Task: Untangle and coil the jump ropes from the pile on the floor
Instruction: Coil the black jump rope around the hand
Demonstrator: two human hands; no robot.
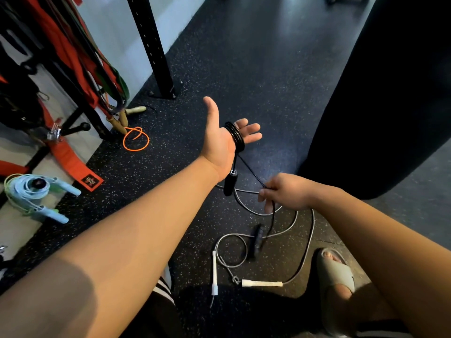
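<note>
**Rope wound on an open palm**

Loops of black rope (235,135), thin and glossy, sit tightly round the left hand (218,142), which is palm up with fingers straight and spread, clasping nothing. One black handle (230,182) dangles below that wrist. The right hand (285,191) pinches the taut strand just beside it. Slack drops to a second handle (257,239) on the speckled floor (244,69), where a grey rope (305,252) sprawls loose.

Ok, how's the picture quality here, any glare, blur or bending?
Head view: soft glare on the floor up top; wide-angle bending tilts the black post; the black rope coiled round the left hand is sharp; the black handle on the floor looks smeared.
</note>
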